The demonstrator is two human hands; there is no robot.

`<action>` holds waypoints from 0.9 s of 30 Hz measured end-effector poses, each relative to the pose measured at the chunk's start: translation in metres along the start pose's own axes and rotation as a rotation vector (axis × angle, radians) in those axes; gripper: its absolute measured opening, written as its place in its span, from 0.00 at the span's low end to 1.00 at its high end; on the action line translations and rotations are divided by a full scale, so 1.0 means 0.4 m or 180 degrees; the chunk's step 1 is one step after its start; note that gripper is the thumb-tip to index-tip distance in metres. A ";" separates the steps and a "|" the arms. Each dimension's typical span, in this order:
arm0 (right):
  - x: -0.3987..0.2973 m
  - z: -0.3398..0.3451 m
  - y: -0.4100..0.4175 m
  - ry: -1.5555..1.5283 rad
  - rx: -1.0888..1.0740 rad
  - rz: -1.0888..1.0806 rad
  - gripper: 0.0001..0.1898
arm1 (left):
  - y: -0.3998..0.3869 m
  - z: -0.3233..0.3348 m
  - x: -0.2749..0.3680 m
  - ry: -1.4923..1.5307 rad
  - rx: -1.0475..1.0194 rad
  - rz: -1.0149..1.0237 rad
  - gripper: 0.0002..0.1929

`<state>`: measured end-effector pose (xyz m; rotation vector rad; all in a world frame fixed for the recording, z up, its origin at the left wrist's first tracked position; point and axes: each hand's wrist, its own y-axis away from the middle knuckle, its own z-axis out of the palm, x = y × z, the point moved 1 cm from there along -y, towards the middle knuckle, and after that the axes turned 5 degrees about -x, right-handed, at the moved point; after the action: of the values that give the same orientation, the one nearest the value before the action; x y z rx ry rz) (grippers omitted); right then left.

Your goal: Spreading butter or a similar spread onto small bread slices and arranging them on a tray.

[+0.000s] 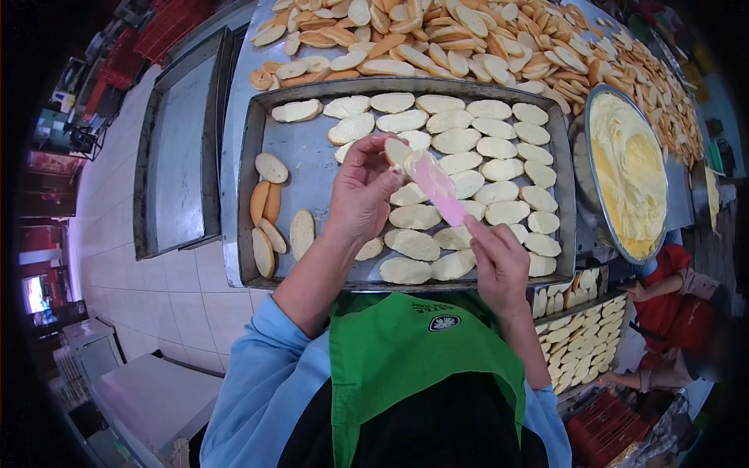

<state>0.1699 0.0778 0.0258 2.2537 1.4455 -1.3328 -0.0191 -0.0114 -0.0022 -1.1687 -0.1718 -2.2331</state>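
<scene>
My left hand [363,190] holds a small bread slice [397,152] above the middle of a metal baking tray [409,86]. In my right hand [497,257] is a pink spatula [439,190], its cream-smeared end against that slice. Rows of cream-coated bread slices [456,141] fill the middle and right of the tray. Several slices without visible cream, such as a bread slice [271,168], lie along its left side, some crust up. A metal bowl of pale yellow cream [629,175] stands to the right of the tray.
A large heap of bread slices [456,35] spreads behind the tray. At left are stacked metal trays [181,146] above a tiled floor. At lower right, a co-worker in a red apron [667,292] touches a tray of coated slices [585,345], near a red crate [608,424].
</scene>
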 end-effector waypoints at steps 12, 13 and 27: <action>-0.028 0.020 -0.024 0.0614 0.0258 -0.0365 0.21 | 0.022 0.039 -0.002 -0.0415 0.0328 0.0621 0.23; -0.025 0.019 -0.023 0.0605 0.0262 -0.0374 0.21 | 0.021 0.037 0.000 -0.0354 0.0279 0.0707 0.23; 0.050 0.008 0.018 -0.1735 0.0574 0.1317 0.14 | -0.056 -0.190 0.163 -0.0699 0.1536 0.1166 0.17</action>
<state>0.1766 0.0854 0.0066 1.9069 0.6643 -1.7803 -0.1132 -0.0514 0.0065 -1.0688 -0.5108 -1.6230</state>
